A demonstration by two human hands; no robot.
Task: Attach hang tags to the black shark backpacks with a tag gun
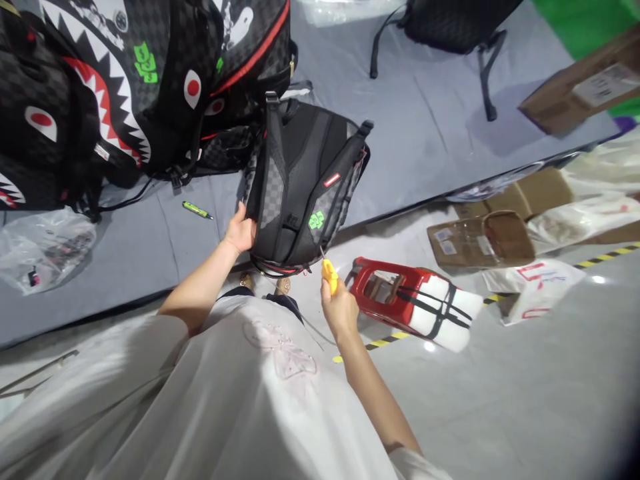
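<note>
A black and grey checkered backpack (305,180) lies at the table's near edge, its straps and padded back facing up. My left hand (241,230) grips its left side near the bottom, thumb up, with the other fingers partly hidden. In my right hand (340,310) are yellow thread snips (329,276), closed in the fist. Their thin metal tip points at the backpack's lower right edge, beside a green print; whether it touches cannot be made out. A green pen-like marker (197,211) lies on the table left of my left hand.
Shark-face backpacks (150,87) are piled at the left of the grey-covered table (415,153). A clear plastic bag (47,247) lies nearby. Another black backpack (450,23) and a cardboard box (585,83) sit farther back. A red stool (385,293) with a strapped white pad stands on the floor.
</note>
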